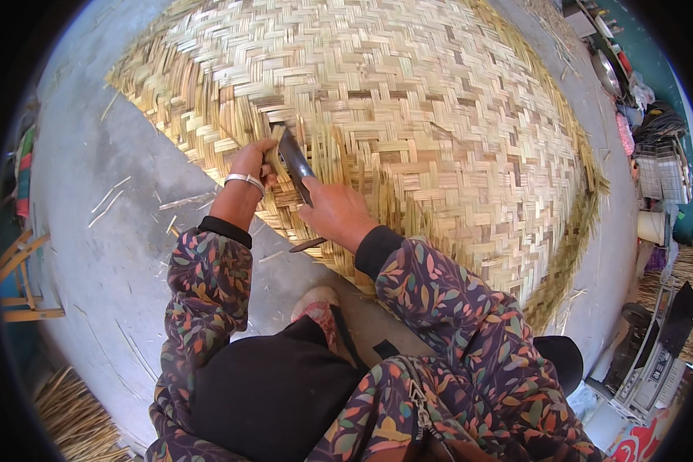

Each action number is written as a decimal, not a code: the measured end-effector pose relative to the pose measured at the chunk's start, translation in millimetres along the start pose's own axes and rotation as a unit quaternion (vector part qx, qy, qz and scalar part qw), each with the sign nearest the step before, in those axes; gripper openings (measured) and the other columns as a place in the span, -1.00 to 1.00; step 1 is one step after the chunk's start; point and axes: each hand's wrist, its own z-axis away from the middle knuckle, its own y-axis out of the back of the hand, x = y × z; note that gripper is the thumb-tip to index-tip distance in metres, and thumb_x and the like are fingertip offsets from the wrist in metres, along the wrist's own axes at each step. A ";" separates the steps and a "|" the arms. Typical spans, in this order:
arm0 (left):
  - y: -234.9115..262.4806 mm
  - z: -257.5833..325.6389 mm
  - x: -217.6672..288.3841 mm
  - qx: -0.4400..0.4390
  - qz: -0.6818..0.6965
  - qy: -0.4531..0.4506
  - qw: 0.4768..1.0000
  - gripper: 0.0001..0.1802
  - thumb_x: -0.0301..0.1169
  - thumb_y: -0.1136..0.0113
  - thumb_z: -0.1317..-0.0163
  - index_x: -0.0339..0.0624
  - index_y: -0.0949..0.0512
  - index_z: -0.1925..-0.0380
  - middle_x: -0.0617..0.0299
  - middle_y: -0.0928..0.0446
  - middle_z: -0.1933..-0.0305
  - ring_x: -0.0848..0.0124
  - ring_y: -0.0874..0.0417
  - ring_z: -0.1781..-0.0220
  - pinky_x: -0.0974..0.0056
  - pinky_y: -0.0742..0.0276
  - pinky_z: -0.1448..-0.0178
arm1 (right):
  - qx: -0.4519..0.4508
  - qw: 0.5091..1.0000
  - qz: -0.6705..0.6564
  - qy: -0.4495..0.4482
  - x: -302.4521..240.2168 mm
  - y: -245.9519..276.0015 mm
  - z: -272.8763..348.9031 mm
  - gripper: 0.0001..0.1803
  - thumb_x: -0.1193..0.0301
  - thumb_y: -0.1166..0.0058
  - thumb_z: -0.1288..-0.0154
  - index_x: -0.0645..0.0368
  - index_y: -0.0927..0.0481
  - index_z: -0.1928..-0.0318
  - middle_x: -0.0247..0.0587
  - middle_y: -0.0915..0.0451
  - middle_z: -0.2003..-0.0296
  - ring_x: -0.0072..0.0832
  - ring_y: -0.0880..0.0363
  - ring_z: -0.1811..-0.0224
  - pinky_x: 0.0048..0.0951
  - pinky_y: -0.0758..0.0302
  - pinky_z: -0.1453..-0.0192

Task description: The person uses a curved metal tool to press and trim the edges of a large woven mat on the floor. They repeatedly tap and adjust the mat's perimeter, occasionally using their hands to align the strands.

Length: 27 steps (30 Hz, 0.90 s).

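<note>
A large woven mat (454,154) of flat, straw-coloured strips lies before me in a zigzag weave. My right hand (337,211) is closed around a dark metal blade (294,158), whose far end rests among the strips near the mat's left edge. Beside it, my left hand (252,163), with a pale bracelet at the wrist, is closed on a strip at the blade's tip. Its fingertips are partly hidden. A short dark piece (306,245) sticks out past the mat's edge below my right hand; whether it belongs to the tool, I cannot tell.
Loose straw strips (109,202) are scattered over the grey concrete floor (123,269). A wooden frame (27,266) stands at the left, and a bundle of stalks (77,412) lies at lower left. Along the right wall are wire racks (661,173), a pale bucket (652,227) and clutter.
</note>
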 end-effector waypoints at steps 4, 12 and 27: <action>-8.3 -10.9 -2.0 0.055 -0.006 -0.001 0.998 -0.81 -0.33 -0.24 -0.19 -0.13 -0.48 0.51 0.33 -0.33 0.68 0.48 -0.26 0.78 0.31 -0.27 0.73 | 0.005 1.000 0.010 0.012 -0.4 1.5 1.3 -0.67 0.24 -0.07 -0.15 0.12 -0.53 0.10 0.03 -0.66 0.36 0.01 -0.65 0.24 0.00 -0.54 0.15; 22.5 -16.3 -0.1 -0.044 -0.275 -0.106 0.955 -0.62 -0.12 -0.33 -0.20 -0.25 -0.62 0.27 0.31 -0.56 0.46 0.49 -0.55 0.56 0.33 -0.62 0.49 | 0.014 0.999 0.026 0.032 4.2 3.4 1.7 -0.68 0.27 -0.07 -0.15 0.17 -0.54 0.12 0.03 -0.65 0.38 -0.02 -0.66 0.27 -0.02 -0.55 0.19; 6.9 -9.8 -6.3 0.091 -0.585 -0.324 0.738 -0.61 -0.04 -0.26 -0.17 -0.12 -0.61 0.21 0.03 -0.66 0.31 0.12 -0.68 0.25 0.10 -0.56 0.11 | -0.122 0.969 -0.216 0.017 55.4 94.9 108.9 -0.41 0.31 -0.17 -0.21 0.11 -0.44 -0.27 -0.25 -0.57 0.44 -0.41 -0.56 0.43 -0.32 -0.51 0.29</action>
